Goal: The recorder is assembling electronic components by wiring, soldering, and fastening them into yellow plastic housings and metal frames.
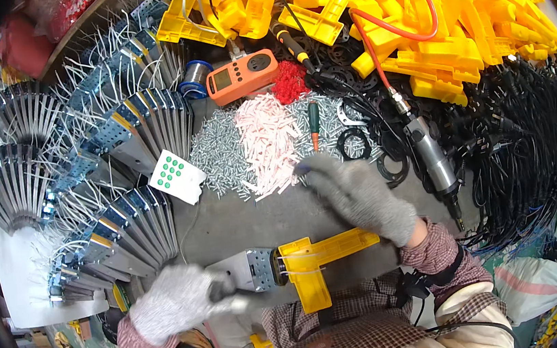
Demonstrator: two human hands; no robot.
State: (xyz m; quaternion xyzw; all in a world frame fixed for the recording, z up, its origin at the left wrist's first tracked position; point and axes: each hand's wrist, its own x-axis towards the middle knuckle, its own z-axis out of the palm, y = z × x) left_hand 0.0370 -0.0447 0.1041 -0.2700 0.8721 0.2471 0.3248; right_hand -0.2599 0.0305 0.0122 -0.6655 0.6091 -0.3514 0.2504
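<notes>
On the grey worktop in front of me lies a yellow plastic housing (307,274), T-shaped, with a long arm (348,244) to the right. A perforated blue-grey metal bracket (262,269) with a flat metal blade (233,270) adjoins its left side, and thin white wires cross the housing. My left hand (179,299), in a grey glove, is beside the blade's left end, thumb and fingers apart, slightly blurred. Over the worktop my gloved right hand (359,192) reaches forward, fingers stretched toward the near edge of a heap of small pale pink parts (268,141).
Silver screws (221,153) flank the pink heap. A green-handled screwdriver (314,125), an orange meter (242,77) and a solder spool (196,77) stand behind. Bladed metal assemblies (127,232) fill the left; yellow housings (428,40), black cables (523,153) and a power driver (431,153) occupy the right.
</notes>
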